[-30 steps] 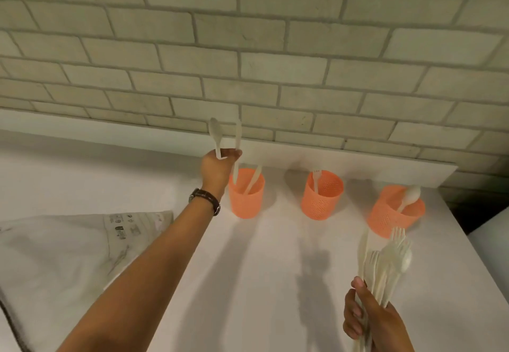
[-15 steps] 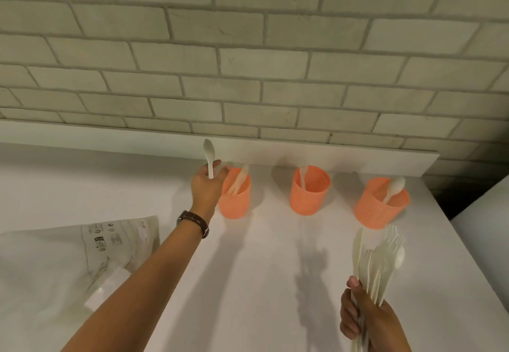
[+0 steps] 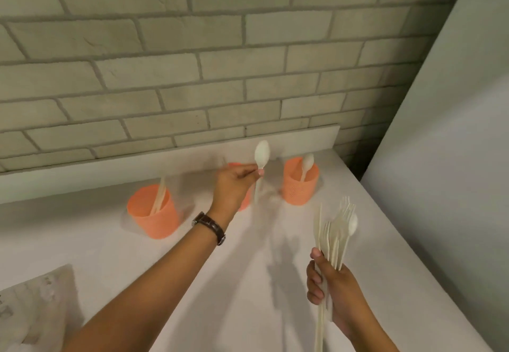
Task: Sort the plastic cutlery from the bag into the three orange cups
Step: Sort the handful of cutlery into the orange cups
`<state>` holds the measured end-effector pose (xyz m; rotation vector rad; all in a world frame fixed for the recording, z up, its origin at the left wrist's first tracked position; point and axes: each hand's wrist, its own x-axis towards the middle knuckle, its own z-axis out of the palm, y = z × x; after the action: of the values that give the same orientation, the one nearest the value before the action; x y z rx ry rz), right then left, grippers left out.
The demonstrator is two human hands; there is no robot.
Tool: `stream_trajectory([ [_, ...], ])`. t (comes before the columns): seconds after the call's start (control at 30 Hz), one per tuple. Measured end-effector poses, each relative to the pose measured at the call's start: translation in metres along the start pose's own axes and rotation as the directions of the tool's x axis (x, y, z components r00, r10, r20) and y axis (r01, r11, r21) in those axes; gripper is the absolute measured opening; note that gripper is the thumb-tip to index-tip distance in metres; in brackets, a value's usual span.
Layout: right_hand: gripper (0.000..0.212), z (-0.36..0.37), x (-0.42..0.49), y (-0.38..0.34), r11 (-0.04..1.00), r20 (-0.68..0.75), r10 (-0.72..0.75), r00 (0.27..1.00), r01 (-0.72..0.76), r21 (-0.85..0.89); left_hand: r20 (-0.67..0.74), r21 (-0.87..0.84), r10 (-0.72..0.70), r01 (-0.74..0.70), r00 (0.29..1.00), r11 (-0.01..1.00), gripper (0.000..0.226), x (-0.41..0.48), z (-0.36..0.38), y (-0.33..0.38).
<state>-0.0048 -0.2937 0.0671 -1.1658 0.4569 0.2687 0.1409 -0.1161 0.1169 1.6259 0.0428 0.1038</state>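
Three orange cups stand on the white counter. The left cup (image 3: pixel 153 214) holds two knives. The middle cup (image 3: pixel 243 203) is mostly hidden behind my left hand (image 3: pixel 234 186). The right cup (image 3: pixel 301 185) holds a spoon. My left hand pinches a white spoon (image 3: pixel 261 156) upright, just left of the right cup and above the middle one. My right hand (image 3: pixel 333 288) grips a bundle of white cutlery (image 3: pixel 336 230) at the lower right: forks, a spoon and knives.
The cutlery bag (image 3: pixel 35 305) lies at the lower left corner. A brick wall (image 3: pixel 192 62) runs behind the cups. A pale panel (image 3: pixel 440 159) stands to the right, beyond the counter edge (image 3: pixel 399 241).
My left hand let a knife go into the left cup. It then carried the spoon right, from the left cup to between the middle and right cups. The camera turned right.
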Motion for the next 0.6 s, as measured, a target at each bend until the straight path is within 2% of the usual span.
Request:
stream_trajectory([
  [0.27, 0.019, -0.028, -0.001, -0.011, 0.999, -0.072, -0.014, 0.997, 0.018, 0.045, -0.006, -0.049, -0.05, 0.049, 0.999, 0.998, 0.019, 0.051, 0.099, 0.013],
  [0.33, 0.022, -0.033, -0.001, -0.013, 0.998, -0.073, -0.017, 0.997, 0.021, 0.059, 0.0, -0.076, -0.111, 0.11, 0.994, 0.991, 0.024, 0.06, 0.113, 0.003],
  [0.47, 0.024, -0.037, -0.002, -0.015, 0.997, -0.07, -0.031, 0.997, 0.036, 0.067, 0.058, 0.059, -0.236, 0.233, 0.97, 0.971, 0.045, 0.063, 0.129, -0.026],
  [0.53, 0.023, -0.037, -0.002, -0.016, 0.997, -0.061, -0.041, 0.997, 0.045, 0.068, 0.069, 0.136, -0.224, 0.213, 0.972, 0.967, 0.061, 0.051, 0.127, -0.028],
  [0.6, 0.023, -0.033, -0.002, -0.017, 0.995, -0.03, -0.051, 0.998, 0.054, 0.08, 0.054, 0.122, -0.165, 0.158, 0.985, 0.98, 0.064, 0.031, 0.118, -0.023],
])
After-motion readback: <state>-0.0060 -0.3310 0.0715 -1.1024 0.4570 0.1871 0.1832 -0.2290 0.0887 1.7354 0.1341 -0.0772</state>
